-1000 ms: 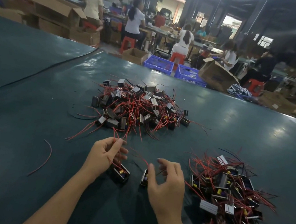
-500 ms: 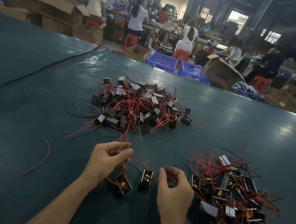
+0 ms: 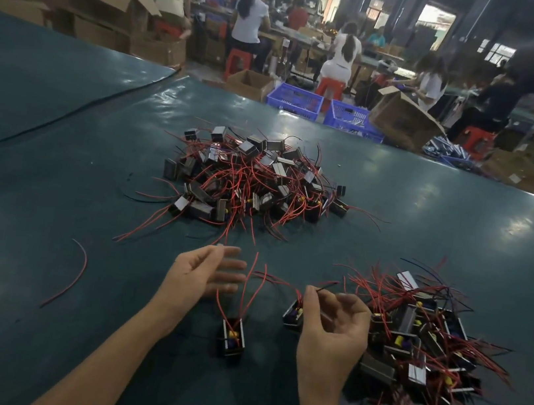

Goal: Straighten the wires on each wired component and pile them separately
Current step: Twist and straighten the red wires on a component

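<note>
Left hand [image 3: 202,277] spread, holds nothing | right hand [image 3: 333,326] pinches black wire [image 3: 327,286] of component [image 3: 294,314], just left of right pile [image 3: 418,339] | second component [image 3: 231,337] lies between hands, near of far pile [image 3: 255,179] | likely light block, thin bendy leads: steady the body, stroke each wire from root to tip, no yanking.

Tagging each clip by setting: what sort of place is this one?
Most likely a factory assembly floor: a long green worktable holds heaps of small wired parts, other workers sit on red stools at benches behind, and cardboard boxes and blue crates stand around.
</note>
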Action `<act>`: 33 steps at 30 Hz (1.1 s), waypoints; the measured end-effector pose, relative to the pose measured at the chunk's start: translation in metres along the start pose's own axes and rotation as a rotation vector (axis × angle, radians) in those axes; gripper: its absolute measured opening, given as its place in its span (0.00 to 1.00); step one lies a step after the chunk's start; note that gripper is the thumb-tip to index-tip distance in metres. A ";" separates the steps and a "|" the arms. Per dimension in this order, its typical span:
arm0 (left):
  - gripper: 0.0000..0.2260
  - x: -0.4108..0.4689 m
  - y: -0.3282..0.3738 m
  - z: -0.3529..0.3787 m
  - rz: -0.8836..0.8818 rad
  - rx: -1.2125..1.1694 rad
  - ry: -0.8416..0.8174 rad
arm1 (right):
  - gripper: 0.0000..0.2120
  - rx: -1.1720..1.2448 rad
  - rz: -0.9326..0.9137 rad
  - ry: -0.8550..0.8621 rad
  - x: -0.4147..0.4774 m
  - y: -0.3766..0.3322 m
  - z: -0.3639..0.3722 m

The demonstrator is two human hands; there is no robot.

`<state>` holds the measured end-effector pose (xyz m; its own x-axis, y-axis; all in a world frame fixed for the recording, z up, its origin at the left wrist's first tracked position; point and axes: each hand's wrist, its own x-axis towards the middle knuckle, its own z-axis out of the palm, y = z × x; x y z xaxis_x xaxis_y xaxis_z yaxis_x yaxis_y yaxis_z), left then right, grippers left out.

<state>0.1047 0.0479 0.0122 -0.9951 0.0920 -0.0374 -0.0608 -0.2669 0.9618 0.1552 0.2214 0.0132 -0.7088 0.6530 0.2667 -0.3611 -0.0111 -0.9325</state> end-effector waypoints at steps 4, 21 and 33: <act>0.23 -0.005 0.012 -0.022 0.170 0.454 0.068 | 0.10 -0.067 -0.061 -0.102 -0.002 0.004 -0.002; 0.03 -0.010 0.015 -0.022 -0.072 0.397 -0.341 | 0.15 -0.192 -0.167 -0.257 -0.011 0.006 0.004; 0.20 -0.006 0.032 -0.048 -0.110 0.578 -0.164 | 0.22 -0.198 -0.144 -0.301 -0.008 0.015 0.000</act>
<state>0.1048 -0.0070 0.0303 -0.9576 0.2479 -0.1467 -0.0644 0.3120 0.9479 0.1551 0.2160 -0.0029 -0.8158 0.3857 0.4308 -0.3669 0.2306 -0.9012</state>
